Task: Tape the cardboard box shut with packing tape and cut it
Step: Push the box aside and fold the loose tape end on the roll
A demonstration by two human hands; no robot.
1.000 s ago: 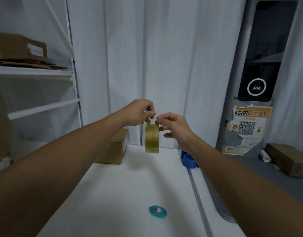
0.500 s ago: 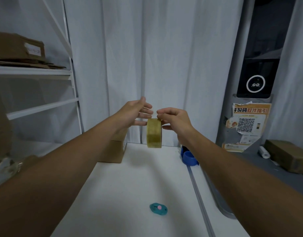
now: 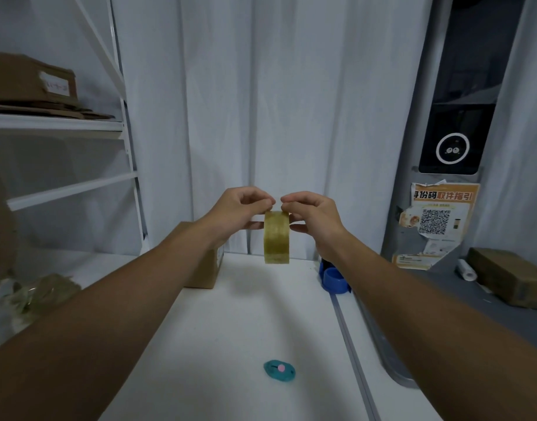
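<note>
1. Head view, looking forward and down: both my bare arms reach out over the white desk (image 3: 218,329), and my hands meet in the air above its far end.
2. My left hand (image 3: 237,212) and my right hand (image 3: 314,218) hold a roll of packing tape (image 3: 276,238) between them. The roll stands on edge, its yellowish band facing me.
3. Both hands are closed on the roll: the thumbs and forefingers of each pinch together at its top edge, almost touching one another, while the lower fingers press against its two sides.
4. I cannot tell whether a loose end of tape is lifted under my fingertips; the spot is too small to read.
5. A cardboard box (image 3: 205,268) sits on the desk at the far left, near the curtain (image 3: 261,101), mostly hidden behind my left forearm. The tape roll is up in the air to its right and does not touch it.
6. A small teal cutter (image 3: 279,371) with a pink button lies flat on the desk close to me, well apart from the box and from my hands.
7. A blue round thing (image 3: 335,279) stands at the desk's right edge, just under my right wrist.
8. To the left stands a white shelf (image 3: 54,124) with another brown box (image 3: 30,79) on it.
9. To the right, a grey machine carries an orange notice (image 3: 437,220) with a square code.
</note>
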